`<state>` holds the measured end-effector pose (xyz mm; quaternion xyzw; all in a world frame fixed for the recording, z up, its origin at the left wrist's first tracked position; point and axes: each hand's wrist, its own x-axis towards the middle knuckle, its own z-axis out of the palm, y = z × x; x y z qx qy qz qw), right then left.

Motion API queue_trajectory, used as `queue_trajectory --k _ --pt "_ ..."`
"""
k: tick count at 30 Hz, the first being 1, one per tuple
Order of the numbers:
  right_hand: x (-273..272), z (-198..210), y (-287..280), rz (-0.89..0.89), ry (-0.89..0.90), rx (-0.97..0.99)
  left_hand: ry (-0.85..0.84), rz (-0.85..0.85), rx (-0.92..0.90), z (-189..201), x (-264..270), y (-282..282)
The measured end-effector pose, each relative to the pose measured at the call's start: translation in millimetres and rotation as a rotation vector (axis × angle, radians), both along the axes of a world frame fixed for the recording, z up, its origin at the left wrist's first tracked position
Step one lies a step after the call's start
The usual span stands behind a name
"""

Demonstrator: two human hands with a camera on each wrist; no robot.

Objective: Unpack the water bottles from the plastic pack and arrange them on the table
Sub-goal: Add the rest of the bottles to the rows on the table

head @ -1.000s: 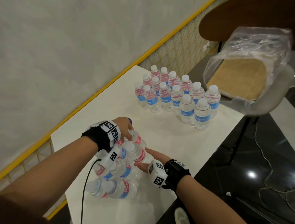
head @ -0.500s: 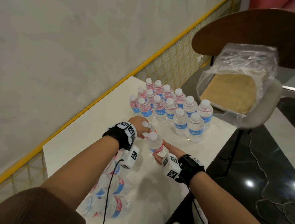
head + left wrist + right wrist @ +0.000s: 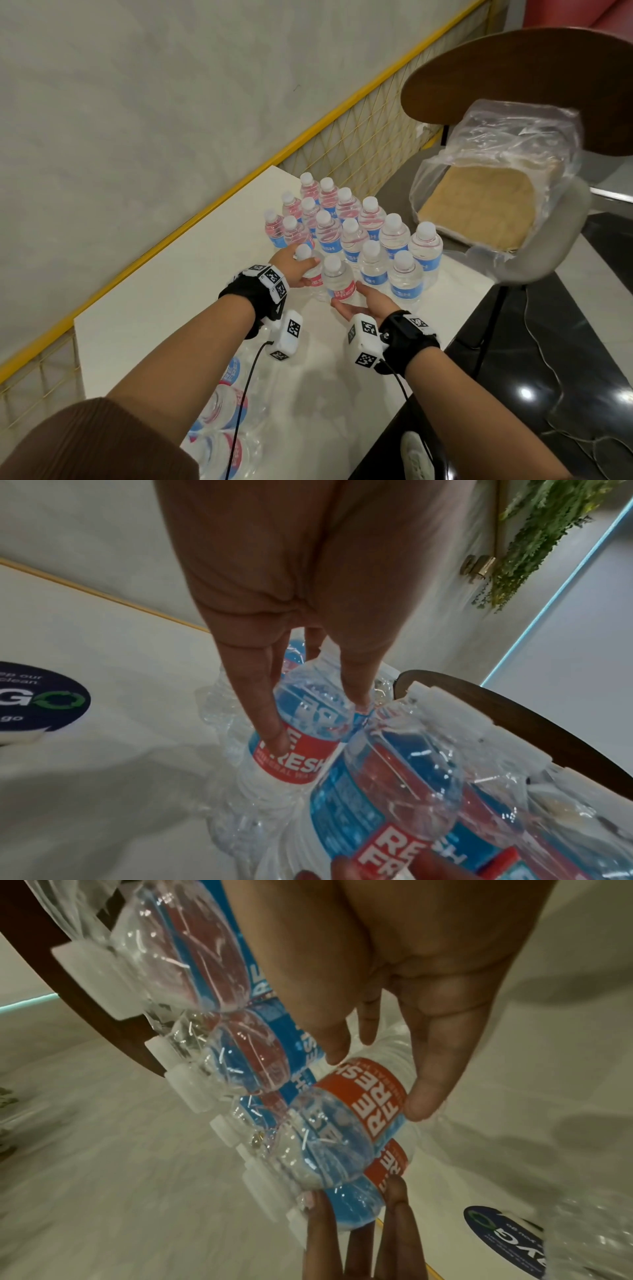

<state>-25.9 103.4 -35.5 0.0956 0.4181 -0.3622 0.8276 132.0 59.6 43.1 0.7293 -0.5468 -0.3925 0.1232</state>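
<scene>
My left hand (image 3: 301,270) grips a small water bottle (image 3: 307,265) with a red label around its body; the left wrist view shows the fingers (image 3: 270,731) curled on the label. My right hand (image 3: 356,298) holds a second bottle (image 3: 337,282) from the near side, thumb (image 3: 424,1096) and fingers pinching its label. Both bottles stand upright, side by side, at the near edge of the group of upright bottles (image 3: 363,233) on the white table (image 3: 191,274). The torn plastic pack (image 3: 226,414) with several bottles lying in it sits under my left forearm.
To the right stands a chair (image 3: 548,246) holding a crumpled plastic bag with a cardboard sheet (image 3: 479,202). A yellow wire railing (image 3: 342,137) runs along the table's far side. The table's right edge drops to a dark glossy floor (image 3: 565,394). A round dark sticker (image 3: 41,699) lies on the table.
Both hands have lifted a bottle each out of the pack and carried them away from me to the standing group, turning them upright.
</scene>
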Motion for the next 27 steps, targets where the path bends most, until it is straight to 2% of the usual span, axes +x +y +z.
queue_trajectory --k 5,8,15,23,25,27 --pt "3.8 -7.9 0.1 -0.029 0.036 -0.092 0.099 0.021 -0.008 3.5 -0.8 -0.6" --pt "9.9 -11.7 2.6 -0.015 0.047 -0.151 -0.006 -0.048 -0.034 -0.6 2.9 -0.9" --pt "18.3 -15.6 7.7 -0.041 -0.078 -0.227 -0.006 0.097 -0.107 -17.3 4.8 -0.3" --pt "25.5 -12.8 -0.5 -0.232 -0.293 -0.089 -0.028 0.082 -0.129 -26.3 4.1 -5.0" --pt "27.5 -10.3 -2.4 -0.27 -0.276 -0.031 -0.016 0.074 -0.135 -27.0 5.5 -4.3" --pt "28.5 -12.7 -7.2 -0.215 -0.245 0.03 -0.011 0.076 -0.146 -27.1 5.2 -1.3"
